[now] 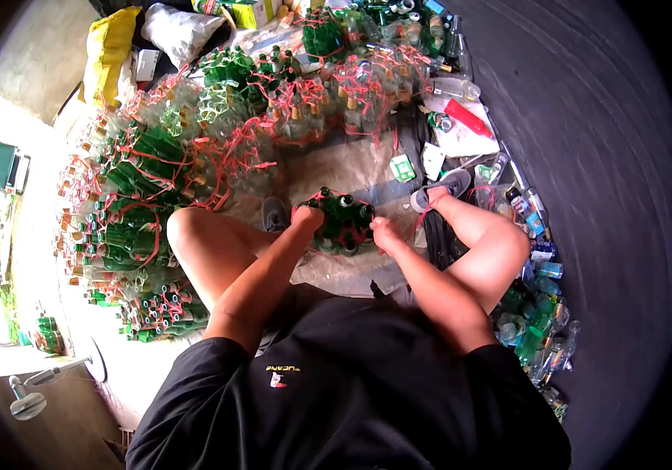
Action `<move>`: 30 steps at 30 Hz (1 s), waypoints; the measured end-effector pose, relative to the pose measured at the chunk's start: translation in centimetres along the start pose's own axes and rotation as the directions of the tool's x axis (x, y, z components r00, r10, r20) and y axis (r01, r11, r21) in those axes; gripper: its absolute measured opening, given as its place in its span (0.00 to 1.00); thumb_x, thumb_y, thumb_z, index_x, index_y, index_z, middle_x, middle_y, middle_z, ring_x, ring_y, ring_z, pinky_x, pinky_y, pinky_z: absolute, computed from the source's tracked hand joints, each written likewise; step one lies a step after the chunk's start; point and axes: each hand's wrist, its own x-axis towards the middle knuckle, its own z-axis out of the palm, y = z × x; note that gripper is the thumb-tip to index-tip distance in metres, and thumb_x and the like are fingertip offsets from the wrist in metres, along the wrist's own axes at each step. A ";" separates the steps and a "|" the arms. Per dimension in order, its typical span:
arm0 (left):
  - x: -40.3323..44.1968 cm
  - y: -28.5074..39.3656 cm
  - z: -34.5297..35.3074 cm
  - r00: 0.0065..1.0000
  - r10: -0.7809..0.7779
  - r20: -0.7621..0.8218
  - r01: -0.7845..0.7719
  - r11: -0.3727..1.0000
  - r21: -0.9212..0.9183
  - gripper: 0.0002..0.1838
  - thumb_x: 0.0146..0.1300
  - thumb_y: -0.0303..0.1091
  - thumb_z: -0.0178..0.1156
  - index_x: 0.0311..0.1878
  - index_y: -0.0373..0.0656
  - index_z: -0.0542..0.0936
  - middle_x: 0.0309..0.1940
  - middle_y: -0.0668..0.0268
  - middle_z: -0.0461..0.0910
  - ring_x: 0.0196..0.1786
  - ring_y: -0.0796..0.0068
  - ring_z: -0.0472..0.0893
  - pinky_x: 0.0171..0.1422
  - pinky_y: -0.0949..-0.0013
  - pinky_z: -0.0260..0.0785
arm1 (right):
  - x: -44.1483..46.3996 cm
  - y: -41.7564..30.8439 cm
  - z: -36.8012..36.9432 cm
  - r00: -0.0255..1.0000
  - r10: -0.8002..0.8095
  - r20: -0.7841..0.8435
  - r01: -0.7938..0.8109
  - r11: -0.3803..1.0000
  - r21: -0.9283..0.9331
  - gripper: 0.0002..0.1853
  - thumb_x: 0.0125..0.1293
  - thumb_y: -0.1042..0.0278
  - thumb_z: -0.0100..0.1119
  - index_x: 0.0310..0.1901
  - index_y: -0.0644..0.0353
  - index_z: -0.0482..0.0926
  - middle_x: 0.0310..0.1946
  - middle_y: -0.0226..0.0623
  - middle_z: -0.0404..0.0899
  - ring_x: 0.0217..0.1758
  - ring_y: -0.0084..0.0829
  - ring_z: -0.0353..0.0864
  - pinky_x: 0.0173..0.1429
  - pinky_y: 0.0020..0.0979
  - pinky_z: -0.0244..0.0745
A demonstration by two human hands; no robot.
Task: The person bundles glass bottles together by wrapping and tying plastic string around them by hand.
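Note:
Between my legs stands a bundle of green glass bottles [344,222], upright with their necks toward me and pink plastic string [339,193] around them. My left hand [308,216] is closed at the left side of the bundle, with a bit of the pink string showing beside its fingers. At the right side, my right hand [385,233] is closed with the fingertips pinched together, and pink string runs by it. Exactly how each hand grips the string is too small to see fully.
Tied bundles of green bottles [148,160] and clear bottles [297,117] crowd the left and back. Loose bottles [539,325] lie along the dark wall [594,196] at right. A red object [469,117], a small green box [402,168] and a yellow sack [107,55] lie farther off.

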 end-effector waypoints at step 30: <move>-14.5 11.8 -5.4 0.942 0.327 0.081 -0.328 0.945 0.004 0.14 0.59 0.39 0.59 0.39 0.40 0.85 0.39 0.52 0.85 0.44 0.58 0.85 0.47 0.58 0.78 | -0.9 1.5 3.2 0.974 -0.065 0.219 0.145 0.917 -0.373 0.14 0.62 0.67 0.50 0.43 0.57 0.84 0.44 0.52 0.82 0.50 0.51 0.82 0.52 0.47 0.77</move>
